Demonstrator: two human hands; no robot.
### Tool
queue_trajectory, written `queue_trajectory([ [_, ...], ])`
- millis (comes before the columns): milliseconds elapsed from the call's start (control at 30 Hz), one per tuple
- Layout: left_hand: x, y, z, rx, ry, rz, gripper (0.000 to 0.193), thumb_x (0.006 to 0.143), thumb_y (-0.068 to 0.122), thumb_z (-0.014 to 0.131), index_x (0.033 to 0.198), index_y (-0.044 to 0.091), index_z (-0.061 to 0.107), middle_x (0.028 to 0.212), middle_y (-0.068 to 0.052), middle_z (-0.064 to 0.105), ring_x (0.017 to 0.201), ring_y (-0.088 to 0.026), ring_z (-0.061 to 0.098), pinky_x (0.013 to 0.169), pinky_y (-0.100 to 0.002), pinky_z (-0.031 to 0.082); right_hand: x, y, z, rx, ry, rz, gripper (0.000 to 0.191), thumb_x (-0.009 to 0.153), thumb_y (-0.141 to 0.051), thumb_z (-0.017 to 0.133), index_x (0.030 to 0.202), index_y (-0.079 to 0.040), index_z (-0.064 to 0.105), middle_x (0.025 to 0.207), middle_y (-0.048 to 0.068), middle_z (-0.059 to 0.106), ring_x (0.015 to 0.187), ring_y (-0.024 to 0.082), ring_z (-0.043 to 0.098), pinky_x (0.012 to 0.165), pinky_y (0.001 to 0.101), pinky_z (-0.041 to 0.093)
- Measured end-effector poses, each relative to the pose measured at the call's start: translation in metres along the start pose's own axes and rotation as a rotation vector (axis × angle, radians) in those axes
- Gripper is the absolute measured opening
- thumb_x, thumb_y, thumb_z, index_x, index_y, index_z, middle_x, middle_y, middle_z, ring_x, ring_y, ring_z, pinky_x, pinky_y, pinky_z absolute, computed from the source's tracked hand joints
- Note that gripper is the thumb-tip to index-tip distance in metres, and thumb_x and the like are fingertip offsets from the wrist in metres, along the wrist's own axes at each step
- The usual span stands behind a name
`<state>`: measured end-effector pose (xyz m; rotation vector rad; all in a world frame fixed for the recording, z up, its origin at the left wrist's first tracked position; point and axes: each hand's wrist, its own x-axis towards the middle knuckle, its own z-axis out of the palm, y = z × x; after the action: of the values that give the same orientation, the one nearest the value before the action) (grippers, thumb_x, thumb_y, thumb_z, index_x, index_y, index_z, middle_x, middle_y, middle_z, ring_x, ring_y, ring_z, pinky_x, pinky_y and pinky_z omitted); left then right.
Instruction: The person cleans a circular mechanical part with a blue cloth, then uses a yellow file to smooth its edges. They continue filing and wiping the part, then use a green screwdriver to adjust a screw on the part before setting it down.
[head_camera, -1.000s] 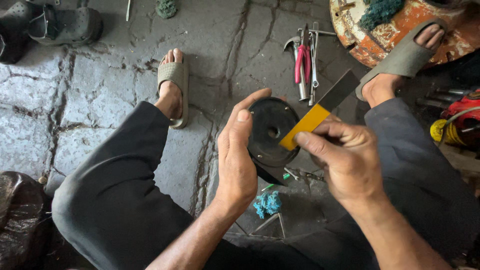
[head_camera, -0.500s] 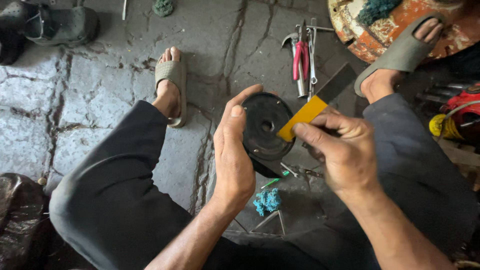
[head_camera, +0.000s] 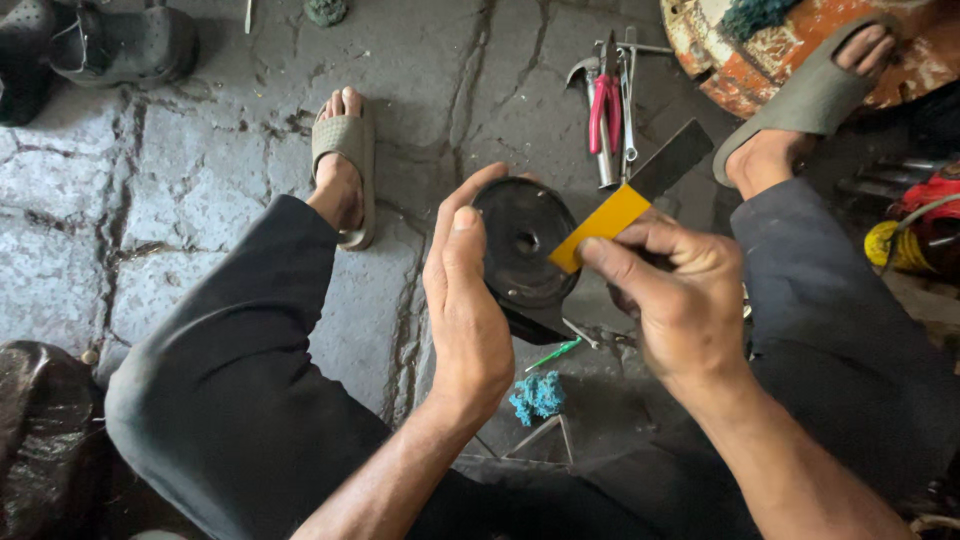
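Observation:
My left hand (head_camera: 462, 300) grips a black round disc (head_camera: 520, 245) with a small hole in its middle, held on edge between my knees. My right hand (head_camera: 675, 300) pinches a flat strip (head_camera: 630, 198), yellow at the near end and dark grey at the far end. The strip's yellow end rests against the disc's face close to the centre hole. Both hands hang above a cracked stone floor (head_camera: 200, 190). My feet in grey-green sandals (head_camera: 345, 150) rest on either side.
Red-handled pliers (head_camera: 603, 105), a hammer and a spanner lie on the floor beyond the disc. A rusty orange and white round object (head_camera: 730, 60) sits at the top right under my right foot. A teal rag scrap (head_camera: 538, 397) lies below my hands. Dark shoes (head_camera: 110, 45) are top left.
The disc and both hands have stayed nearly still. The strip's yellow end has slid slightly along the disc face toward its centre hole.

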<state>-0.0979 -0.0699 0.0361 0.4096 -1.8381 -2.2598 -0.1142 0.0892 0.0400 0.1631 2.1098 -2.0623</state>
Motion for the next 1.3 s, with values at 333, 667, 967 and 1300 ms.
queue_trajectory([
  [333, -0.002, 0.002, -0.001, -0.01, -0.018, -0.021, 0.049, 0.11, 0.032, 0.033, 0.138, 0.0, 0.056, 0.124, -0.014, 0.069, 0.117, -0.02, 0.064, 0.107, -0.033, 0.048, -0.002, 0.004, 0.002, 0.007, 0.047, 0.047, 0.006, 0.09, -0.004, 0.075, 0.095, 0.0, 0.078, 0.071, -0.003, 0.063, 0.058, 0.001, 0.046, 0.053, 0.0196, 0.033],
  [667, -0.004, 0.002, 0.002, -0.115, 0.04, -0.04, 0.047, 0.109, 0.029, 0.034, 0.138, 0.0, 0.056, 0.124, -0.013, 0.067, 0.116, -0.019, 0.062, 0.106, -0.032, 0.047, -0.006, 0.002, 0.009, -0.037, 0.02, -0.105, 0.005, 0.093, -0.002, 0.073, 0.096, 0.001, 0.075, 0.085, -0.004, 0.066, 0.074, 0.001, 0.053, 0.066, 0.0185, 0.04],
  [967, -0.007, 0.005, 0.0, -0.045, 0.047, -0.039, 0.045, 0.109, 0.028, 0.034, 0.137, 0.001, 0.057, 0.122, -0.01, 0.065, 0.113, -0.018, 0.059, 0.104, -0.031, 0.045, -0.014, -0.001, 0.015, -0.242, 0.055, -0.236, 0.005, 0.094, -0.002, 0.075, 0.094, 0.002, 0.074, 0.087, -0.001, 0.068, 0.079, 0.002, 0.057, 0.071, 0.0197, 0.045],
  [1300, -0.01, 0.007, 0.002, 0.057, 0.055, 0.006, 0.045, 0.11, 0.028, 0.033, 0.139, 0.001, 0.057, 0.123, -0.009, 0.063, 0.113, -0.016, 0.057, 0.104, -0.029, 0.043, -0.016, -0.004, 0.016, -0.217, 0.069, -0.19, 0.005, 0.093, -0.002, 0.075, 0.092, 0.002, 0.073, 0.087, 0.001, 0.068, 0.075, 0.003, 0.059, 0.068, 0.0205, 0.047],
])
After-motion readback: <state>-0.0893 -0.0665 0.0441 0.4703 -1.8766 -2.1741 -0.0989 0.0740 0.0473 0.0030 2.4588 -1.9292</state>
